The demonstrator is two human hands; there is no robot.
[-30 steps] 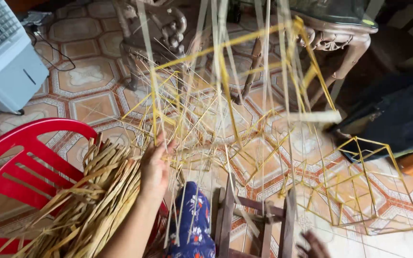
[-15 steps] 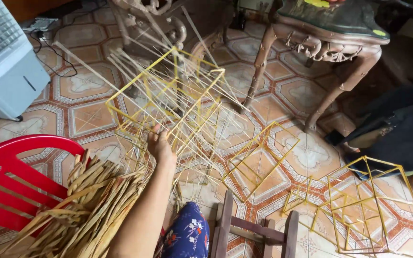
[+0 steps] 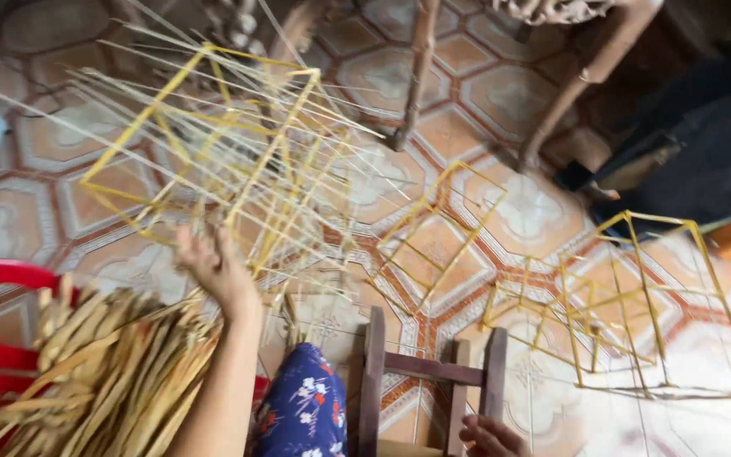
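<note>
Since a moment ago, the view has swung right and tipped down, so the white fan has slid almost out at the left edge and a second hand has come into sight at the bottom.

Nearest, at the bottom edge, the right hand (image 3: pixel 491 436) shows only as a few knuckles beside a low wooden stool (image 3: pixel 429 372); it lies against the stool's right post, and whether it grips the post cannot be told. Just left of the stool is a knee in blue floral cloth (image 3: pixel 306 406).

At the lower left, a thick bundle of dry straw strips (image 3: pixel 95 372) lies across a red plastic chair (image 3: pixel 2 338). The left forearm rises over this bundle.

Above it, the left hand (image 3: pixel 213 267) is raised with fingers spread and curled around the bottom of a yellow stick frame (image 3: pixel 213 144). The frame is box-shaped, tilted, and held clear of the floor, with many thin pale sticks fanning out through it toward the upper left and right.

On the patterned tile floor (image 3: pixel 543 211) to the right lie two more yellow frames: a smaller one (image 3: pixel 437 233) near the middle and a larger one (image 3: pixel 636 313) at the far right.

Farthest away, at the top, stand dark wooden furniture legs (image 3: pixel 420 68), with dark cloth (image 3: pixel 704 161) at the upper right.
</note>
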